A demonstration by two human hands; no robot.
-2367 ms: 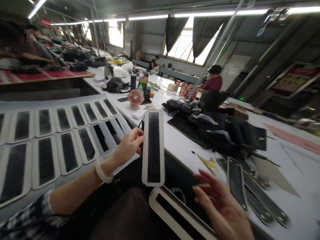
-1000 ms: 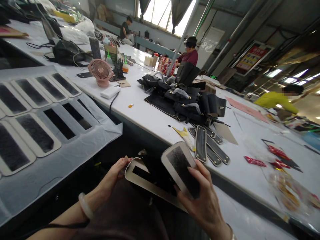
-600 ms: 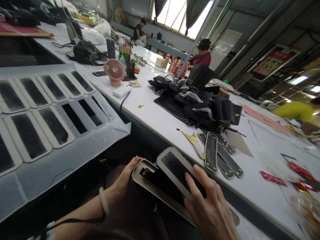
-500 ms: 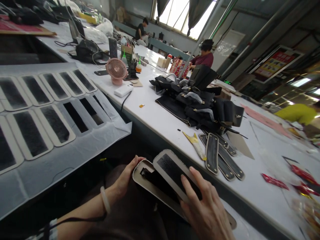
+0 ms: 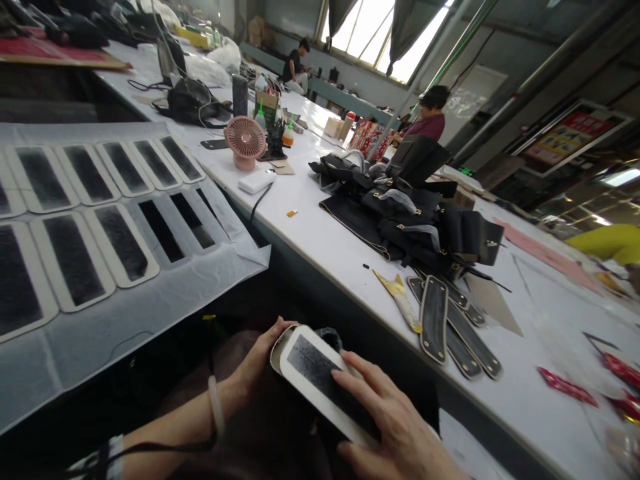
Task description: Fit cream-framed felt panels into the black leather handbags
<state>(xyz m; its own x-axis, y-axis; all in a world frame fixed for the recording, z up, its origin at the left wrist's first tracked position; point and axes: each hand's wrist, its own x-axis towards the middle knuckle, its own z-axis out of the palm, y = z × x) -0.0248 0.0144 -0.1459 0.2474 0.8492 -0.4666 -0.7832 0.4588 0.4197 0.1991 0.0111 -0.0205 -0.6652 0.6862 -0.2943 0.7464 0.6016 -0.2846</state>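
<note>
A rounded cream panel [image 5: 313, 385] with a black textured strip along its middle lies over the pale-rimmed end of a dark bag piece [image 5: 278, 355]. My left hand [image 5: 260, 357] is closed on the rim of that bag piece at its far left end. Spread over the panel's near right part, my right hand [image 5: 393, 410] grips it, fingertips on the black strip and thumb at the lower edge. A dark loop [image 5: 330, 335] shows just behind the panel. Most of the bag piece's body is hidden below in shadow.
Rows of similar panels [image 5: 75, 260] lie on a sheet-covered table at left. On the white table [image 5: 320, 257] are black bags [image 5: 400, 213], eyeleted straps [image 5: 434, 320], a yellow-taped tool [image 5: 400, 300] and a pink fan [image 5: 245, 141]. Co-workers sit further back.
The panel has come down and left onto the bag piece's pale end, covering the recess that showed before. My right hand moved with it. The view has shifted slightly.
</note>
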